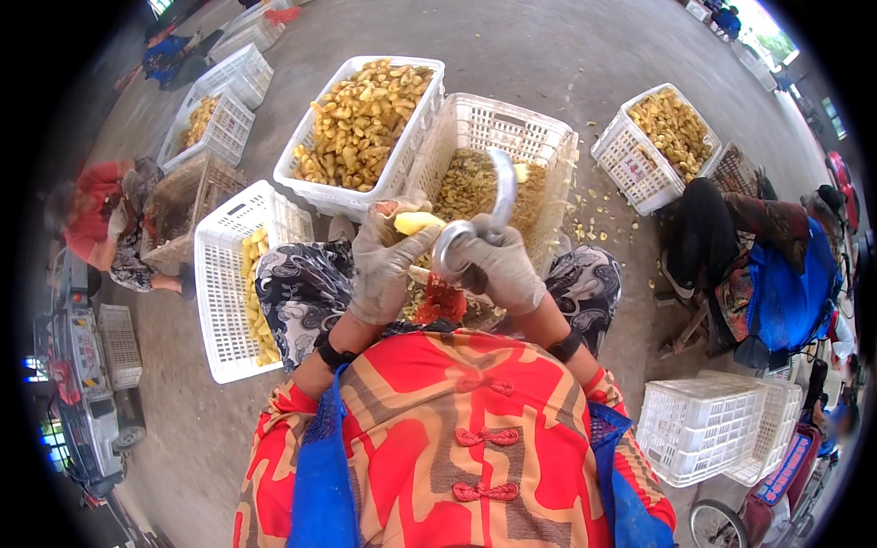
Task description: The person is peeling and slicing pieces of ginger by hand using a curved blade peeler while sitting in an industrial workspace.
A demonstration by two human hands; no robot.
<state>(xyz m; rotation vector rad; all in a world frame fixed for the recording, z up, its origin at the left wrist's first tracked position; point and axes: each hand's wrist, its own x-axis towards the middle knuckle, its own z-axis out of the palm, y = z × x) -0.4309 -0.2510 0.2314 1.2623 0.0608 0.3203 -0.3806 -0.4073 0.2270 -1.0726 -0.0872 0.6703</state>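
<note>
My left hand (384,274), in a pale work glove, is closed around a smooth yellow root piece (418,222) that looks like peeled ginger. Beside it my gloved right hand (507,272) grips a curved metal tool (502,187), its bright arc rising above the fingers. A metal ring (449,251) sits at that hand's thumb side; whether it belongs to the tool I cannot tell. Below the hands, near my lap, is a ragged red thing (442,301). Just beyond them stands a white crate (553,137) holding yellowish peelings (475,187).
A white crate (285,173) of knobbly yellow-brown roots (365,119) stands ahead-left. At my left, another crate (215,301) holds smooth yellow pieces (254,301). Seated people (786,283) work on both sides. Crates (699,429) stand behind right; scraps litter the floor (603,205).
</note>
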